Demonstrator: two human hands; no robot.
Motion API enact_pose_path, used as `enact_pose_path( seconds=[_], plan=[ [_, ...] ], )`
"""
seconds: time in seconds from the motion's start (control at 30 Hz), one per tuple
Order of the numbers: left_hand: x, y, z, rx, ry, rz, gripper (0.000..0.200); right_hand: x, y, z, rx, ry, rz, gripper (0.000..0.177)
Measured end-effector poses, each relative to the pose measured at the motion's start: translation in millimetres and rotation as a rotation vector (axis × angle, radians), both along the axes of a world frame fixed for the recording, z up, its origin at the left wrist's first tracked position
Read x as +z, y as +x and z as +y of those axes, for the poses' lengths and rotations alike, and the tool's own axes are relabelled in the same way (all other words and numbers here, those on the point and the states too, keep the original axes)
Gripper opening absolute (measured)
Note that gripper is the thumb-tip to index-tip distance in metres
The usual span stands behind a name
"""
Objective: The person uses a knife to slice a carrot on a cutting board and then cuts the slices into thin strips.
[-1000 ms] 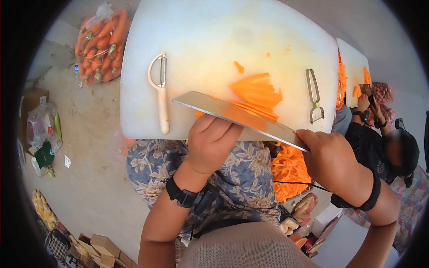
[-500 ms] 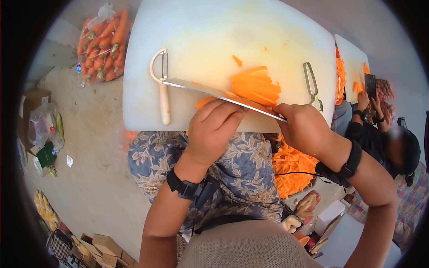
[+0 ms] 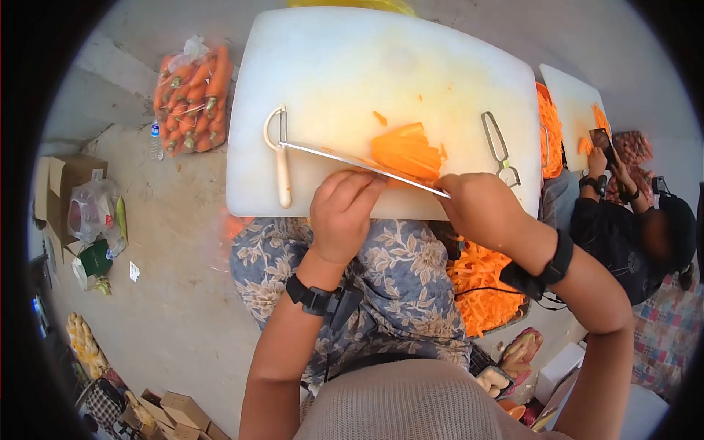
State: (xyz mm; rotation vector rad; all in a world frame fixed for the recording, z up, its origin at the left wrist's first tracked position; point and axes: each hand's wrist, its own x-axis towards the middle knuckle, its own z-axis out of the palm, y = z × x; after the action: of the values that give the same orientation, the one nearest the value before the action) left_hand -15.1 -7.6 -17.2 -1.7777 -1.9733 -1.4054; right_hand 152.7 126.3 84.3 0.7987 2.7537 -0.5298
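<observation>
On the white cutting board, my right hand is wrapped round the handle end of a knife. Its long blade slants up to the left, seen almost edge-on. My left hand is closed, fingertips curled against the near side of the blade. The carrot under those fingers is mostly hidden. Just beyond the blade lies a fanned pile of carrot slices. A peeler with a pale handle rests left of my left hand, near the knife tip. A metal peeler lies to the right.
A clear bag of whole carrots sits left of the board. Shredded carrot fills a container beside my lap. At right, a person in black holds a phone near another cutting board. Cardboard boxes stand lower left.
My view has shifted, so the board sits lower in it. The blade has tipped more upright, and the carrot end beside my left fingers has gone out of sight.
</observation>
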Motion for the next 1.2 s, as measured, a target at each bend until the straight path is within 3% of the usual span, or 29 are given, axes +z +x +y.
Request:
enact_pose_path(
  seconds=[0.2, 0.67, 1.2],
  plan=[
    [-1, 0, -3, -0.012, -0.009, 0.031, 0.028, 35, 12, -16, 0.025, 0.084, 0.152, 0.007],
    [-3, -2, -5, -0.010, 0.011, 0.002, 0.027, 54, 20, -28, 0.138, 0.155, -0.075, 0.017],
    [1, -5, -2, -0.025, 0.012, -0.032, 0.027, 64, 27, -26, 0.125, 0.182, -0.153, 0.011]
  ],
)
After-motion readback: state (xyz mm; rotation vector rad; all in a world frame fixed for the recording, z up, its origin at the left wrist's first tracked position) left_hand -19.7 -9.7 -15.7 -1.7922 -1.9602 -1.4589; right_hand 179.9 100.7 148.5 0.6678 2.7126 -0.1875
